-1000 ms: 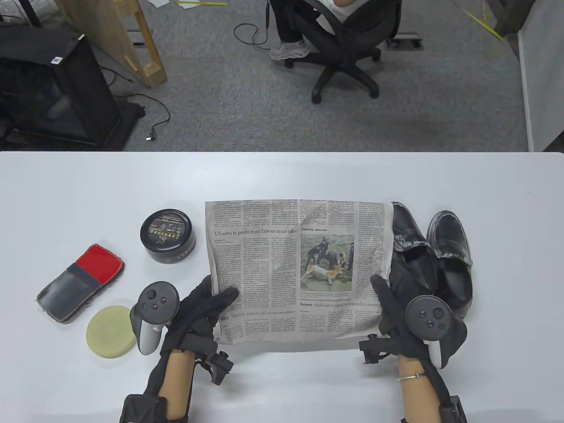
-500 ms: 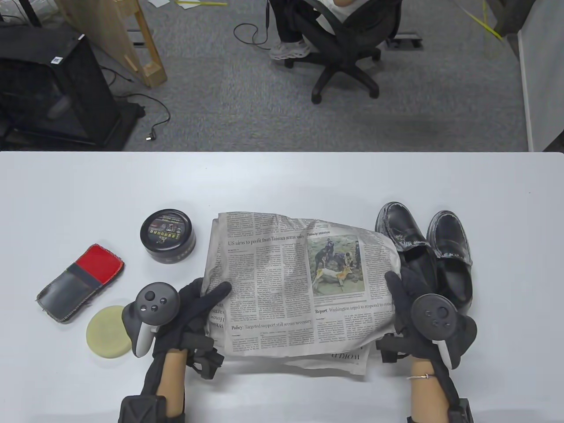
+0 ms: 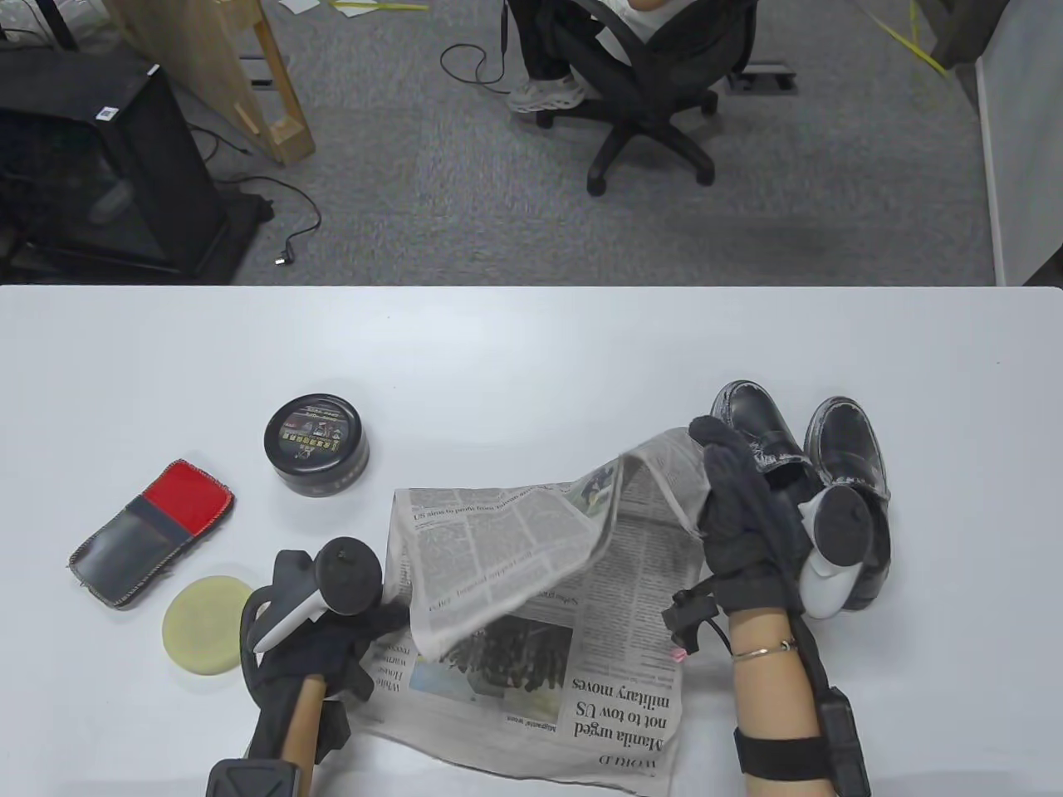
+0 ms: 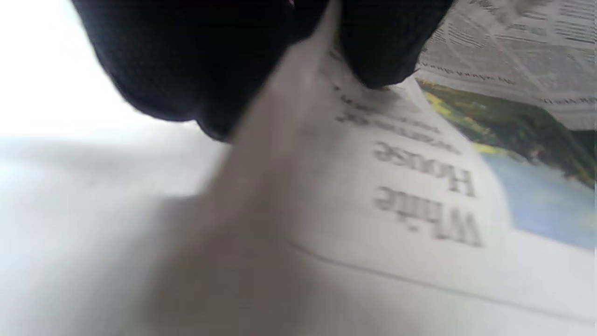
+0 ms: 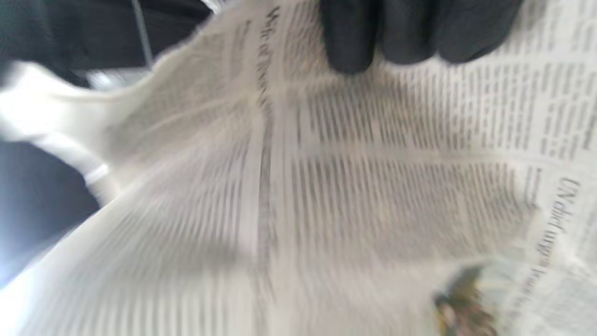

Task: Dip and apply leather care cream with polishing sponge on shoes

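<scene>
On white table (image 3: 531, 349), newspaper (image 3: 581, 664), beyond it grey carpet (image 3: 465, 183), office chair (image 3: 648, 108)

Looking down from high over the desk (image 3: 531, 349) toward the far floor; hanging close behind each hand's fingers (image 4: 373, 46), blurred; sharing the newspaper (image 3: 581, 581) across all three.

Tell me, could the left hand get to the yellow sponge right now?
Probably not yet: the left hand is pinching the newspaper. The sponge lies uncovered just beside it, so letting go would free the way.
</scene>
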